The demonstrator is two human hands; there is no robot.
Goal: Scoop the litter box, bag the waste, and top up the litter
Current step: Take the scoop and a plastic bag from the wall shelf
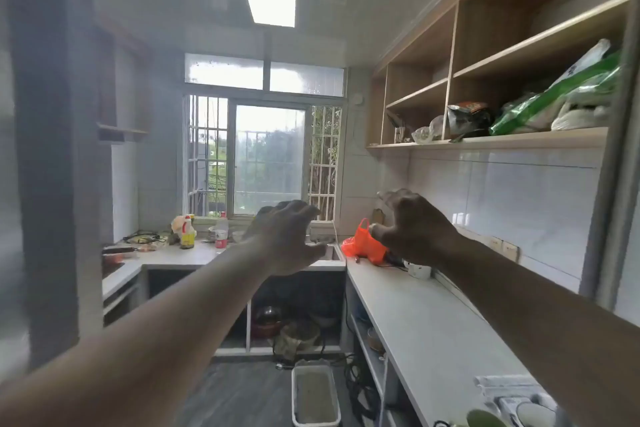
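Observation:
A white litter box (293,399) filled with grey litter sits on the dark floor, low in the middle of the view, beside the right counter's base. Both my arms are stretched out in front of me at chest height, far above the box. My left hand (287,236) is empty with its fingers curled loosely apart. My right hand (412,229) is also empty, fingers spread and bent, hovering over the right countertop near an orange plastic bag (363,244). A green and white bag (561,100) lies on the upper right shelf; I cannot read what it contains.
A white countertop (426,326) runs along the right wall, with packets and a cup at its near end. Bottles (188,232) stand on the far counter under the window. Pots and cables crowd the space beneath the far counter. Open wooden shelves hang upper right.

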